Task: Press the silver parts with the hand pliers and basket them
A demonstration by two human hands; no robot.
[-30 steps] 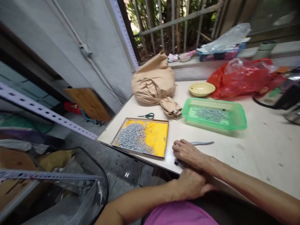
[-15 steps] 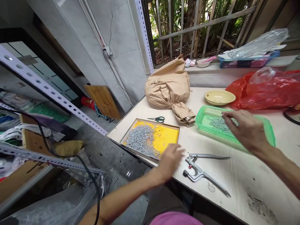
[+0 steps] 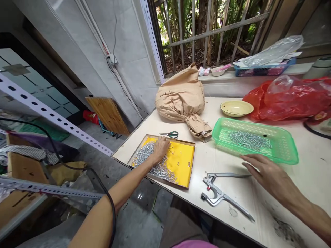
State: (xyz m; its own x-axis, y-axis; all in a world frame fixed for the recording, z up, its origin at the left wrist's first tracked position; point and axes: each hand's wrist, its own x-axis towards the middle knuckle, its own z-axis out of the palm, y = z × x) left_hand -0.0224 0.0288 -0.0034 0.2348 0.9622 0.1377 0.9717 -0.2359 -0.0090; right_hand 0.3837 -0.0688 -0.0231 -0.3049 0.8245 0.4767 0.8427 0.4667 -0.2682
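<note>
My left hand (image 3: pixel 160 150) reaches into a shallow cardboard tray (image 3: pixel 191 164) with a yellow bottom. Its fingers are bunched together at the edge of a heap of small silvery metal pieces (image 3: pixel 144 154); whatever they pinch is hidden. My right hand (image 3: pixel 269 174) hovers over the table just in front of a green plastic basket (image 3: pixel 284 144). Its fingers are stretched out, thumb apart, with nothing visible between them. Slim silvery metal pieces (image 3: pixel 249 139) lie in that basket. Between the tray and my right hand, plier-like hand tool (image 3: pixel 219 194) lies with its handles spread.
Green-handled scissors (image 3: pixel 172 134) lie behind the tray. A tied brown paper bag (image 3: pixel 181 94), a cream oval dish (image 3: pixel 237 109) and a red plastic bag (image 3: pixel 289 100) stand farther back. The table's left edge (image 3: pixel 121 162) runs close beside the tray.
My left hand has moved left and away from me, from the tray's near right corner onto the heap. My right hand has come back out from over the green basket, and its fingers have straightened.
</note>
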